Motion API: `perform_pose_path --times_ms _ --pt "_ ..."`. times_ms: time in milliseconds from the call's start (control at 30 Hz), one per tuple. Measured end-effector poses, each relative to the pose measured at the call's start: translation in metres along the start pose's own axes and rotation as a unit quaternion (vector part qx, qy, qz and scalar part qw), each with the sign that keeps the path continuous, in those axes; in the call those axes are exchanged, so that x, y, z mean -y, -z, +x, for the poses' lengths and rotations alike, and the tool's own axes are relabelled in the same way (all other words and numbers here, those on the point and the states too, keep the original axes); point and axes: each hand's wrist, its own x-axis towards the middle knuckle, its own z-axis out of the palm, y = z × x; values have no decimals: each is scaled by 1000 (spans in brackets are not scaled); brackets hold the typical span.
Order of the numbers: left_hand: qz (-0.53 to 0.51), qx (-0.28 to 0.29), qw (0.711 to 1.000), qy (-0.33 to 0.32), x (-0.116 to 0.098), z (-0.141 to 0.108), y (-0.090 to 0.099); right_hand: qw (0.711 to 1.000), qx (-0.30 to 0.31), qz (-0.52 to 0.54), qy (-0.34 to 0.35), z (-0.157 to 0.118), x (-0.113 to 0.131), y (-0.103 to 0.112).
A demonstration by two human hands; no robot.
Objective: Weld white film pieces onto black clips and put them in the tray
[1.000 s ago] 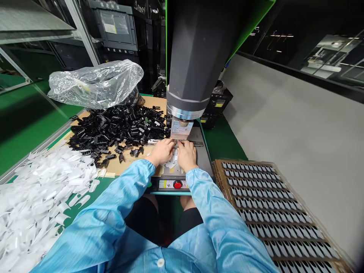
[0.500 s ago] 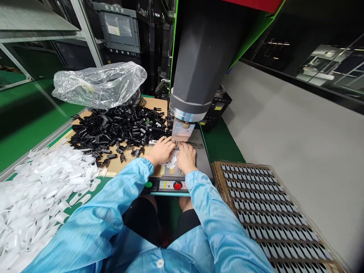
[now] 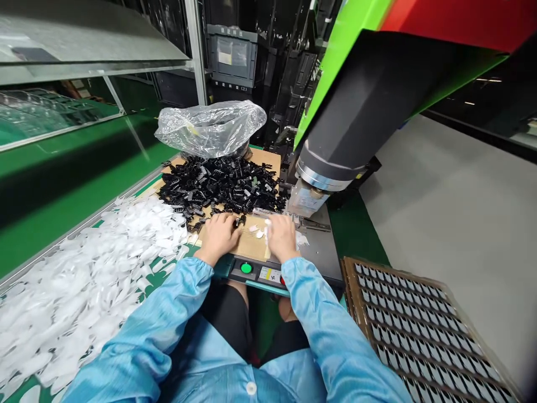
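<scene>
My left hand (image 3: 220,235) is at the near edge of a heap of small black plastic clips (image 3: 218,182). Its thumb and fingers are closed on one black clip (image 3: 240,220). To its right, my right hand (image 3: 282,235) has its fingers bent down at the machine's bed, with a small white plastic piece (image 3: 267,223) at its thumb side. Its fingertips are partly hidden. Between the hands, a few white pieces (image 3: 259,234) lie on the tan board (image 3: 251,247). The machine's dark cylindrical head (image 3: 331,151) hangs beyond my right hand.
A wide spread of white plastic pieces (image 3: 96,280) covers the left. Behind the black heap sits a clear plastic bag (image 3: 212,129). A green button (image 3: 246,268) is on the machine's front edge. Low on the right lies a brown tray (image 3: 350,280) with rows of grey pieces.
Both hands were together under the machine head. Now they are apart, my left hand further left by the black clips. The view has turned left.
</scene>
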Motion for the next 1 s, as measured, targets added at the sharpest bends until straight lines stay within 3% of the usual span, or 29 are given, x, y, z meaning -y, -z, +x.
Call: perform_pose_path --times_ms 100,200,400,500,600,767,867,1000 --pt "2 2 1000 0 7 0 -7 993 70 32 86 23 35 -17" --pt "0 -6 1000 5 6 5 -12 984 129 23 120 42 55 -28" --pt "-14 -19 1000 9 11 8 -14 979 152 -38 131 54 56 -27" --pt "-15 -20 1000 4 11 7 -13 981 139 -36 127 48 46 -18" --pt "-27 -6 999 -34 9 5 -11 991 88 19 96 31 30 -5" --pt "-48 27 992 -110 4 3 -11 992 -20 125 -25 -10 -15 15" --pt "-70 17 994 -83 -1 1 -15 986 -76 111 -101 -26 -46 22" --pt "-97 24 994 -41 -12 -6 -23 977 -122 82 -153 -27 -76 22"
